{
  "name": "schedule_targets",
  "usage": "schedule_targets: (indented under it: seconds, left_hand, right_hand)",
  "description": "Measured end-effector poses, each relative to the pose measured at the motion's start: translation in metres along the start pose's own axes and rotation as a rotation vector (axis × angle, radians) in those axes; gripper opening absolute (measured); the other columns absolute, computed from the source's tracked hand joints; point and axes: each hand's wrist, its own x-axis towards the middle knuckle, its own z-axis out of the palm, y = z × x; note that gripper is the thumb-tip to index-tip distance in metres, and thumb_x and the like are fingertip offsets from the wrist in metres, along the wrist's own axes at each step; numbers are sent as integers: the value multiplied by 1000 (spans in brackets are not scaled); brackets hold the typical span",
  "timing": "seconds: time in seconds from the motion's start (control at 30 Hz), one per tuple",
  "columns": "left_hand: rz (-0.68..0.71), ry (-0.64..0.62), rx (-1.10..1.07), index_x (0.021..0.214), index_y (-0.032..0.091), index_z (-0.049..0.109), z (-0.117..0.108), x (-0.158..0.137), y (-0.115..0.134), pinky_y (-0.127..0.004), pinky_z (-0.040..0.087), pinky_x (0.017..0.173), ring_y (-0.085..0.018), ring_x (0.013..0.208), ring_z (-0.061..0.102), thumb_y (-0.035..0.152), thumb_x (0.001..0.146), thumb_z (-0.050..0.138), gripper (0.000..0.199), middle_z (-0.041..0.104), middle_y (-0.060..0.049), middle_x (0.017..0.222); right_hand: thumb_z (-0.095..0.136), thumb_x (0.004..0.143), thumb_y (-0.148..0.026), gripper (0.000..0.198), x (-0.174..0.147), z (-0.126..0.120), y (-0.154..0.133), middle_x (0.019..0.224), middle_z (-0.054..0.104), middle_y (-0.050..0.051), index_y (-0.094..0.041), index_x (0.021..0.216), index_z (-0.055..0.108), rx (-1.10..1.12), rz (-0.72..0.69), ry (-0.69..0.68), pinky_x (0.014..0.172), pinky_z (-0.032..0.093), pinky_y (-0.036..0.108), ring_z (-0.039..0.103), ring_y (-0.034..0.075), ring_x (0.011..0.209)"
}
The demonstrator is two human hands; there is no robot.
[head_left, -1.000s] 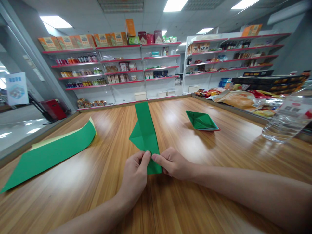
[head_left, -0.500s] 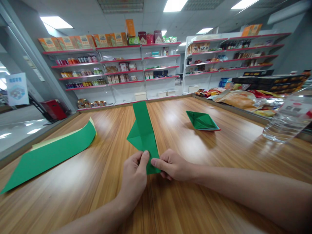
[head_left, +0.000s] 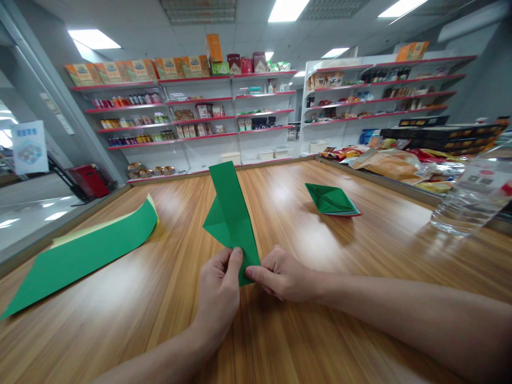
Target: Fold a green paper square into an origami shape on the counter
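Both hands grip a folded sheet of green paper (head_left: 234, 213), held up above the wooden table (head_left: 168, 320). It is a long strip with a pointed flap sticking out on its left side. My left hand (head_left: 222, 288) pinches the lower left edge, thumb on the front face. At the lower right corner my right hand (head_left: 284, 274) closes on the paper, its thumb pressed to the front. The fingers behind the sheet are partly hidden. Farther right lies a folded green paper piece (head_left: 334, 200) with a red edge. On the left rests a green paper strip (head_left: 92, 250), one end curling up over yellowish paper.
A clear plastic bottle (head_left: 464, 197) stands at the table's right edge. Beyond that edge are snack packets (head_left: 388, 162) and stacked black boxes (head_left: 440, 136). White shelves (head_left: 208, 144) with goods line the back. A red box-like object (head_left: 90, 181) is at the far left.
The upper end of the folded paper has tilted slightly left and toward me. My right thumb has shifted a little left and down along the lower edge. The other papers have not moved.
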Motion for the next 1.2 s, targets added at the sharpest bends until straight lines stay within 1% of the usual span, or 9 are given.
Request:
schedule_targets:
  seconds: [0.2,0.4,0.57,0.63,0.7,0.8,0.9,1.03,1.2]
  left_hand:
    - [15,33,18,61,17,47,-1,2,-3,-24,31,51,-12,56,39,41,87,50,35,42,3,58]
    - [13,30,9,61,18,46,0,2,-1,-23,29,50,-11,56,36,41,87,51,35,39,4,58]
    - [9,30,-57,60,18,42,1,4,-1,-21,30,49,-9,52,37,40,82,60,36,38,6,54]
    - [-56,54,-197,75,19,47,3,7,-2,-20,34,51,-9,52,44,39,77,66,28,46,7,56]
    - [-180,54,-365,92,20,48,5,11,-4,-21,39,52,-11,53,50,38,74,70,34,54,6,60]
    - [-327,-33,-495,87,16,52,7,14,-5,-21,39,49,-11,50,51,44,76,66,33,57,2,61]
    - [-283,-56,-416,70,15,51,6,14,-6,-19,34,42,-8,45,44,50,80,59,37,52,2,55]
    - [-153,-16,-174,64,17,47,4,9,-7,-18,29,37,-7,42,40,55,82,53,42,45,5,50]
    - [-101,-3,18,58,18,44,4,7,-4,-17,29,34,-7,39,40,57,85,46,47,44,4,46]
  right_hand:
    - [43,90,-45,55,-1,-1,1,34,42,-3,-15,45,48,41,68,-58,30,24,16,37,5,29]
    - [43,89,-44,54,-3,-2,0,34,42,-3,-15,44,46,46,33,-96,30,25,16,37,5,29]
    - [43,88,-45,53,-2,-3,-2,35,44,-2,-14,45,50,71,58,-129,30,26,15,39,5,29]
    - [42,88,-45,55,-1,-3,-1,34,43,-3,-14,44,49,94,64,-104,29,25,15,38,5,28]
    - [42,88,-46,55,-2,-2,0,34,42,-3,-14,44,50,107,81,-102,28,25,15,38,5,27]
    - [44,88,-48,54,-2,-3,1,35,44,-3,-13,47,52,80,119,-162,28,26,14,39,5,28]
    - [47,87,-51,54,-2,-4,1,37,46,-2,-12,49,54,57,134,-204,28,26,14,39,5,28]
    - [50,83,-55,55,-2,-3,-2,38,47,-3,-12,51,56,125,170,-205,26,23,15,36,4,27]
    - [53,83,-53,52,-5,0,-5,40,48,-2,-11,52,56,236,120,-271,29,26,15,41,5,31]
